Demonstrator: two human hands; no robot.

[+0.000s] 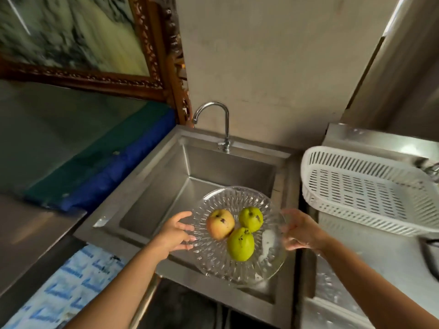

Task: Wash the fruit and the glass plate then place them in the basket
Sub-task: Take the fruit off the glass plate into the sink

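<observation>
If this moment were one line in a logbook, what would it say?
hands: left hand, right hand hold glass plate | load: three fruit | over: sink | basket: empty

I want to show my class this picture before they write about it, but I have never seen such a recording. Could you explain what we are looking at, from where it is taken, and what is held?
There is no machine here. A camera worn on a person's head looks down at their two bare hands. The left hand and right hand hold a glass plate by its opposite edges above a steel sink. Three fruits lie on it: one yellow-red, two green. The tap shows no running water. A white basket with nothing in it waits on the right.
</observation>
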